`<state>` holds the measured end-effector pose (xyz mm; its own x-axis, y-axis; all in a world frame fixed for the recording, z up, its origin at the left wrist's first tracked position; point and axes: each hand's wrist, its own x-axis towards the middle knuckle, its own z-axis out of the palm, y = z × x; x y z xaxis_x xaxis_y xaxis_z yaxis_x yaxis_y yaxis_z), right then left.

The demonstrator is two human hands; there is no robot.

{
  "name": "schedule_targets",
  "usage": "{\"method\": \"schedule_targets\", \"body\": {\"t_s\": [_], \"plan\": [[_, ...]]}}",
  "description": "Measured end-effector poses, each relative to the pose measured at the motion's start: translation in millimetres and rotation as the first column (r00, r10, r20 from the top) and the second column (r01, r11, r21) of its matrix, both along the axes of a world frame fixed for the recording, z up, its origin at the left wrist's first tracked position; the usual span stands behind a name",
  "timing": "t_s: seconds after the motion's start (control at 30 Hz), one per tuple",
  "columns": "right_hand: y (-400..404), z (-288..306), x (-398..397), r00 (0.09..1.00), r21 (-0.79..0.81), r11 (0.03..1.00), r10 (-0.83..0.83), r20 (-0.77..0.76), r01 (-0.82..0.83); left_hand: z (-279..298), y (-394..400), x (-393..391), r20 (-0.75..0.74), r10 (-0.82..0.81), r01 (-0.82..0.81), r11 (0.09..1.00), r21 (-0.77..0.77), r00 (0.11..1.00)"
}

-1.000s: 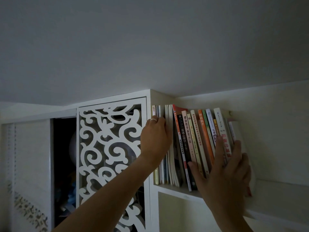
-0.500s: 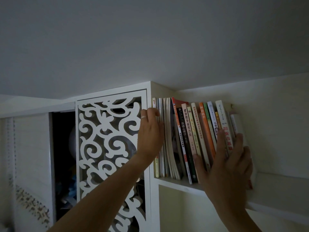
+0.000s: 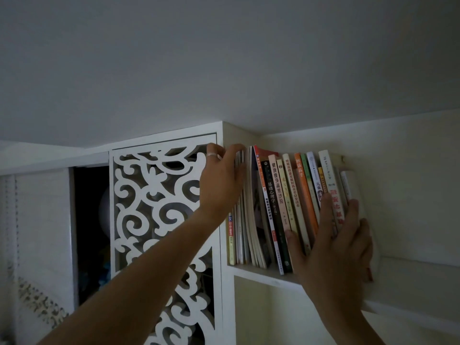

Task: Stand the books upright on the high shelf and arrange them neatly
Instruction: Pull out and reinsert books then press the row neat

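Note:
A row of books [image 3: 286,202] stands on the high white shelf [image 3: 268,276], leaning slightly left at their tops. My left hand [image 3: 221,180], a ring on one finger, reaches to the top of the thin pale books [image 3: 246,220] at the row's left end, fingers curled over their upper edges. My right hand [image 3: 336,247] lies flat with spread fingers against the spines at the right end, thumb on a beige spine, fingers over the white book with red characters [image 3: 333,185]. Its palm hides the lower part of those books.
A white fretwork cabinet door [image 3: 161,215] stands just left of the shelf, with a dark open gap [image 3: 90,232] beside it. The ceiling [image 3: 224,70] is close above the books. To the right, the shelf board [image 3: 423,282] runs along the pale wall.
My left hand has climbed from the middle of the thin books to their top edges. My right hand stays pressed on the right-end spines. The view shifted down slightly.

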<state>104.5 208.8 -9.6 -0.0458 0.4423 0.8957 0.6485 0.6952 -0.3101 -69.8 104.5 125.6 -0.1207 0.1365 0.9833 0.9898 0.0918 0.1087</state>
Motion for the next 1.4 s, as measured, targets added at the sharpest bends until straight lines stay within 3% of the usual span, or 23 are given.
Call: {"method": "schedule_targets", "body": {"t_s": [0.23,0.4,0.7,0.8,0.93,1.07,1.17,1.27,1.4], "plan": [[0,0,0,1.000,0.001,1.000,-0.004,0.001,0.004,26,7,1,-0.031,0.128,-0.127,0.992,0.018,0.991],[-1,-1,0,1.000,-0.011,1.000,-0.009,0.014,0.010,26,12,7,-0.182,0.227,-0.218,0.973,0.070,0.957],[-1,-1,0,1.000,0.002,1.000,0.002,-0.006,-0.002,39,19,15,0.127,0.073,-0.077,0.997,0.023,0.989],[-1,0,1,1.000,-0.017,1.000,0.009,0.003,-0.009,36,16,21,0.219,-0.035,0.019,0.997,0.075,0.975],[-2,0,1,1.000,-0.022,1.000,0.010,0.009,-0.010,23,1,36,0.238,-0.046,0.011,0.989,0.146,0.970],[-2,0,1,1.000,-0.025,1.000,0.001,0.004,-0.001,8,-18,37,0.151,-0.035,0.000,0.973,0.232,0.988],[-4,0,1,1.000,-0.024,1.000,0.001,0.008,-0.001,5,-24,31,0.200,-0.014,-0.018,0.987,0.157,0.980],[-3,-1,0,1.000,-0.020,1.000,0.008,0.002,-0.008,6,-25,27,0.314,-0.003,0.007,1.000,-0.013,0.949],[-2,-2,-1,1.000,-0.019,1.000,0.013,-0.003,-0.013,-1,-27,31,0.146,0.066,-0.031,0.973,-0.229,0.987]]}}
